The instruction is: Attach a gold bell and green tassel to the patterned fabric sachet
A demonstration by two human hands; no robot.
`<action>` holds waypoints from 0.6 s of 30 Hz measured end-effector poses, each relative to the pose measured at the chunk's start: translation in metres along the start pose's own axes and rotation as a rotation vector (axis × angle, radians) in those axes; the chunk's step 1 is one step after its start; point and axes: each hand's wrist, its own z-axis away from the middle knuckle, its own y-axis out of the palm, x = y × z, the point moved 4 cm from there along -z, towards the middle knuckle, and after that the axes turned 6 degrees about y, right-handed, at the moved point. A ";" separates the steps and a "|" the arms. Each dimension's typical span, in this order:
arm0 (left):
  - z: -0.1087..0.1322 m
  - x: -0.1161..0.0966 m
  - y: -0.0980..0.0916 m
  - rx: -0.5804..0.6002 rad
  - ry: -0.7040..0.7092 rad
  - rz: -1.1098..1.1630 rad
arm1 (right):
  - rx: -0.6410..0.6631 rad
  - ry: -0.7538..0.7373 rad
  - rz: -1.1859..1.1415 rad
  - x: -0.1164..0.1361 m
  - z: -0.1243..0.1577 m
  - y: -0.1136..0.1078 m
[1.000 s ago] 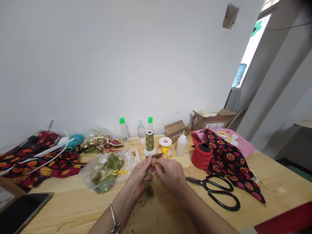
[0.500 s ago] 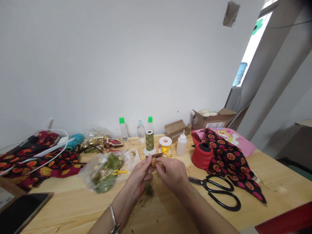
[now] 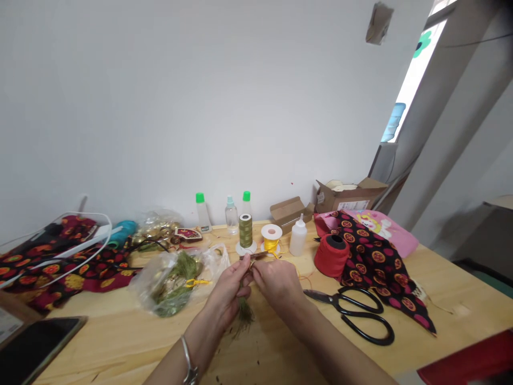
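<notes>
Over the middle of the wooden table (image 3: pixel 120 337), my left hand (image 3: pixel 229 291) is closed round the top of a green tassel (image 3: pixel 244 312) whose strands hang down below the fingers. My right hand (image 3: pixel 277 283) meets it from the right, fingers pinched at the tassel's head, where a small gold bead showed a moment ago. A thin brown stick (image 3: pixel 256 255) pokes out just above the fingertips. A silver bangle (image 3: pixel 187 359) sits on my left wrist.
Black scissors (image 3: pixel 352 313) lie right of my hands, beside a red thread cone (image 3: pixel 332 255) and patterned black cloth (image 3: pixel 380 267). Behind are green (image 3: pixel 246 231) and yellow (image 3: pixel 271 237) spools and small bottles (image 3: pixel 297 236). A plastic bag of tassels (image 3: pixel 176 278) and a phone (image 3: pixel 36 347) lie left.
My right hand's fingers have shifted slightly left and closed over the gold bead, which no longer shows. The left hand and tassel have stayed put.
</notes>
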 end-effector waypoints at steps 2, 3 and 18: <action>0.000 0.000 0.000 0.002 0.003 0.001 | -0.019 -0.009 -0.024 -0.001 0.002 0.000; 0.000 0.001 0.000 0.004 0.005 0.001 | -0.036 -0.012 -0.041 -0.002 0.003 0.000; 0.000 0.000 -0.001 0.015 0.013 -0.002 | -0.083 0.054 -0.427 -0.013 0.007 0.015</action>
